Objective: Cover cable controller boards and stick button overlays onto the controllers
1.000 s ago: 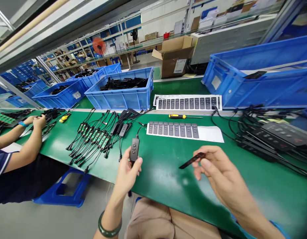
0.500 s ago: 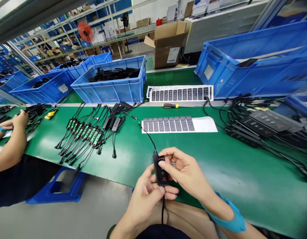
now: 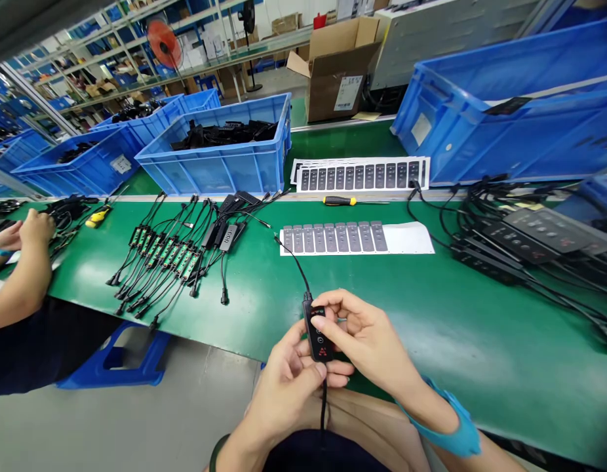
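Black controller at the near edge of the green table: the left hand grips its lower end, the right hand pinches its upper part, thumb on the label. Best practice, presumably: square the label's edges, support firmly beneath, and smooth steadily from one end.

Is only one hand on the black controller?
No, the left hand holds the black controller while the right hand has its thumb on the face.
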{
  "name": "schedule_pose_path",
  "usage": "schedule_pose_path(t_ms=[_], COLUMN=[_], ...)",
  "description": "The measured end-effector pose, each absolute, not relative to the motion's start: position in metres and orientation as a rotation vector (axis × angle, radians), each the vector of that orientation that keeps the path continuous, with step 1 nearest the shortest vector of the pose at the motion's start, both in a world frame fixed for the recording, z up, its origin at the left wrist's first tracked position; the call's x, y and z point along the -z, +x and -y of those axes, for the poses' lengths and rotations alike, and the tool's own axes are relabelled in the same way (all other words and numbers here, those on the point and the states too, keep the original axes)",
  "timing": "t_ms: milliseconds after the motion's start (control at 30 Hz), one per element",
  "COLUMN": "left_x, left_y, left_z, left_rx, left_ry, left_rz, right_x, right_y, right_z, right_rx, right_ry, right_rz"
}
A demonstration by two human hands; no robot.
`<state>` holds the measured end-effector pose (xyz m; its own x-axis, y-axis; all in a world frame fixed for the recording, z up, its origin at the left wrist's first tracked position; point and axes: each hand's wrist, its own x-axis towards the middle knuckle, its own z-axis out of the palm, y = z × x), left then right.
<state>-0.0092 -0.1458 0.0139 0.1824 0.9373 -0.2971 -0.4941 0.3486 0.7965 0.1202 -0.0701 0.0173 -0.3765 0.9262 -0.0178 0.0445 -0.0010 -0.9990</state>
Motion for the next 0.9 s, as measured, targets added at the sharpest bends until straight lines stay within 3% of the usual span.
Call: schedule_pose_path(t_ms=[900], left_x=[-0.0115], left_y=[-0.0125], left_z=[0.1469], left_rx=[-1.094], left_ry=[0.603], left_rz=[-0.897], right_x=[-0.0152], right_y=[0.1199], right_z=[0.0723], right_rx=[-1.455], right_ry=[-1.064], right_rz=[1.541])
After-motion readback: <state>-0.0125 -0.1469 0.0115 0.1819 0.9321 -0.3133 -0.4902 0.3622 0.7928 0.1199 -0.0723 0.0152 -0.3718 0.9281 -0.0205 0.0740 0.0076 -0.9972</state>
